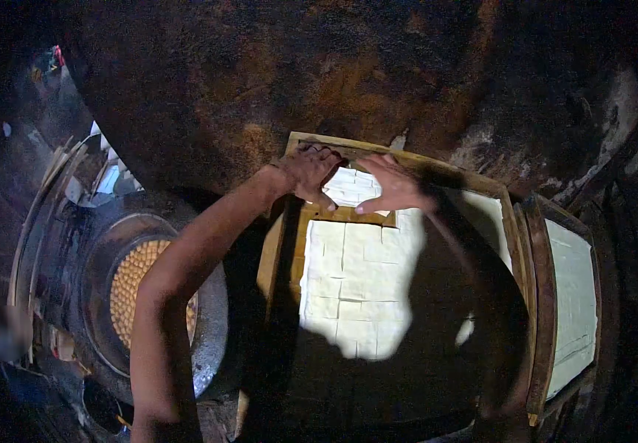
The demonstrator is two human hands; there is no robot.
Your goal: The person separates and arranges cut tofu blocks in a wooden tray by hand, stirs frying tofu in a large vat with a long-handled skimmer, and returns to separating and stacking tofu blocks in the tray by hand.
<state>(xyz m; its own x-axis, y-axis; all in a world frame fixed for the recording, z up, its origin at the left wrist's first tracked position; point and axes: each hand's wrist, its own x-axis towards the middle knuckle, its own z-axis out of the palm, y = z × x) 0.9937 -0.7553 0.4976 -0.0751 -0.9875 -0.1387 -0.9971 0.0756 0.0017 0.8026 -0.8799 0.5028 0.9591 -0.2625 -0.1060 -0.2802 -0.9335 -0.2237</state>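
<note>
White tofu cut into blocks (356,258) lies in a wooden tray (263,258) in front of me. At the tray's far left, a small group of tofu blocks (351,187) sits apart from the main slab, with bare brown wood between them. My left hand (308,173) curves around the left side of this group, thumb at its near corner. On the other side my right hand (394,184) closes around it in the same way, thumb pointing inward. The group is held between both hands; the fingers' undersides are hidden. Deep shadow covers the tray's near right part.
To the left stands a big round pan (105,325) filled with many small golden-brown pieces (138,288), partly behind my left forearm. A second wooden tray of white tofu (573,295) adjoins on the right. A large dark, rust-stained surface (333,74) rises beyond the tray.
</note>
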